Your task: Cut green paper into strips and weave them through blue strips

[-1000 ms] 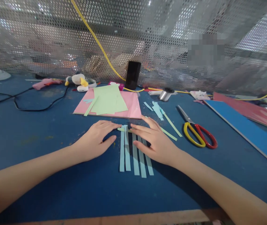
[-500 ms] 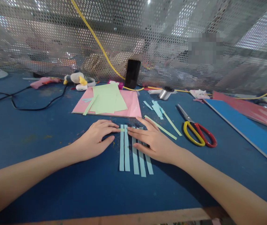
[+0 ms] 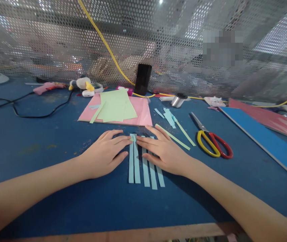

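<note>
While spread flat over the blue workbench (image 3: 32, 168), both hands open and palm-down, fingers apart, with no pinch on anything. Far left, a black cable (image 3: 45, 116) looping across the bench, then a pink hot glue gun (image 3: 48, 86) and a small plush duck (image 3: 83, 84) near the back, in front of perforated metal mesh (image 3: 133, 33). Next along, pale green paper sheets (image 3: 114, 106) lying on a pink card (image 3: 140, 112), with an upright black phone (image 3: 142, 79) just behind and a yellow cable (image 3: 103, 43) hanging down the mesh. Below the card, the left hand (image 3: 103, 154), its fingers (image 3: 120, 138) reaching the upper ends of the nearest pale blue paper strips (image 3: 145, 168): five strips, parallel and close together, flat on the bench between both hands and partly under the right one. Then the right hand (image 3: 165, 151), its fingers (image 3: 148, 143) lying across the strips' upper part, only a narrow gap from the left fingertips. Beyond it, a loose pale green strip (image 3: 172, 137) and pale blue scraps (image 3: 168, 117), a metal spool (image 3: 178, 100) farther back, and closed scissors with red and yellow handles (image 3: 210, 144). Far right, a blue board (image 3: 259, 141) with a red sheet (image 3: 264, 116) behind it.
</note>
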{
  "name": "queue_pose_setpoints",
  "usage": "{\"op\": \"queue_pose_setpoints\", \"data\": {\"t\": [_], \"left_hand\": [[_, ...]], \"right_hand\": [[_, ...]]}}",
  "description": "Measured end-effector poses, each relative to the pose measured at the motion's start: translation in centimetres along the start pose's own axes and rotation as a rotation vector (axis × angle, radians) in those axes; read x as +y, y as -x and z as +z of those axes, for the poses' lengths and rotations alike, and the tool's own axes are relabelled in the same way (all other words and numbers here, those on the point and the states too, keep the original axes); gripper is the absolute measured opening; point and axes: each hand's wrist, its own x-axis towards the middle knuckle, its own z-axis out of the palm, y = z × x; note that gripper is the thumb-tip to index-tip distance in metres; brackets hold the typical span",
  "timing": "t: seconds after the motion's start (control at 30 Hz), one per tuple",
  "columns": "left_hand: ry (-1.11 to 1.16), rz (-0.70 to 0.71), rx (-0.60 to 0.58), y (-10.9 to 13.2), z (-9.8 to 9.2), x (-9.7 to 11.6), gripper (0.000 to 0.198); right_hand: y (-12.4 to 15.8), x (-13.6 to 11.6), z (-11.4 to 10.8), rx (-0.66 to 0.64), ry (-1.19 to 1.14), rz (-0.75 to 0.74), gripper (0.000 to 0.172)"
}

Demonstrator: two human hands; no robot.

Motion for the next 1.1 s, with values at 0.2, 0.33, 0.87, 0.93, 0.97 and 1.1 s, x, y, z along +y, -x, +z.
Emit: {"op": "queue_pose_setpoints", "data": {"t": [0.2,0.33,0.87,0.93,0.97,1.1], "left_hand": [[-0.031,0.007,-0.045,-0.1,-0.2,0.2,0.043],[-0.042,0.009,-0.06,-0.2,-0.6,0.3,0.044],[-0.072,0.032,-0.094,-0.3,0.3,1.3,0.069],[-0.054,0.04,-0.101,-0.4,0.4,1.1,0.069],[-0.048,0.049,-0.104,-0.4,0.4,1.0,0.069],[-0.046,0.098,-0.12,-0.5,0.3,0.5,0.069]], "right_hand": [[0.0,0.0,-0.3,0.022,-0.008,0.019,0.041],[0.5,0.5,-0.9,0.118,-0.003,0.123,0.045],[0.7,-0.3,-0.9,-0.094,0.008,0.177,0.086],[0.6,-0.4,-0.9,-0.123,-0.017,0.2,0.089],[0.6,-0.5,-0.9,-0.136,-0.03,0.209,0.091],[0.6,-0.5,-0.8,-0.159,-0.083,0.225,0.093]]}}
